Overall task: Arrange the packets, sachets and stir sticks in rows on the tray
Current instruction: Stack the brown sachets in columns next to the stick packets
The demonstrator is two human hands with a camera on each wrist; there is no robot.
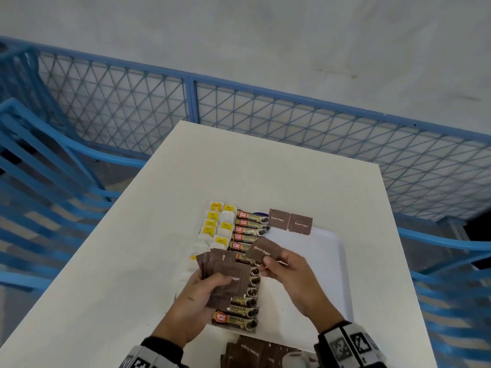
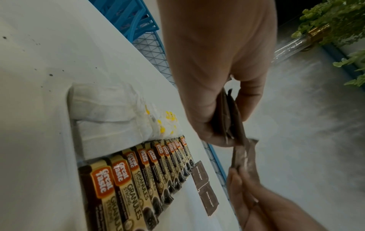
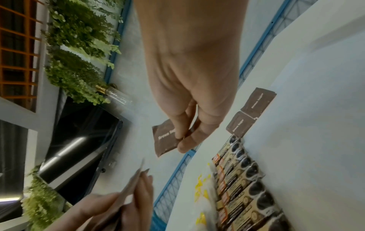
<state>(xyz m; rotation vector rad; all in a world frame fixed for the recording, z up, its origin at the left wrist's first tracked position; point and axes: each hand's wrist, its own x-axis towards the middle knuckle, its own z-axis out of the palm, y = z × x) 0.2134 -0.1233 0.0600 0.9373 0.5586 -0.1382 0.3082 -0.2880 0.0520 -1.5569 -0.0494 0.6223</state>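
Brown sugar sachets (image 1: 222,277), a fanned stack of them, sit in the left hand (image 1: 198,301), whose fingers and thumb curl round the lower part of the stack above the near end of the tray (image 1: 329,251). The right hand (image 1: 287,274) pinches a single sachet (image 1: 261,250) between thumb and fingertips and holds it in the air over the middle of the tray, tilted, its "Brown Sugar" print facing up. In the right wrist view the same single sachet (image 3: 165,138) shows gripped at one edge by the right hand (image 3: 189,93); in the left wrist view the stack (image 2: 229,118) appears edge-on inside the left hand (image 2: 215,78).

On the white tray, three groups lie in columns running away from the person. At the left are tea bags (image 1: 216,227) with yellow tags, in two loose columns. Just beside them on the right runs a column of coffee stick packets (image 1: 248,229), printed "Great Taste Granules", laid side by side and touching; the hands cover its middle part. At the far end of the tray, right of the coffee column, two placed sachets (image 1: 289,221) lie flat, side by side and touching at their edges.

More brown sachets, a loose pile (image 1: 252,351), lie on the white table (image 1: 132,248) at the near edge of the head view, between the wrists. A blue mesh fence (image 1: 265,115) stands beyond the table, and green plants (image 3: 79,39) show in the wrist views.
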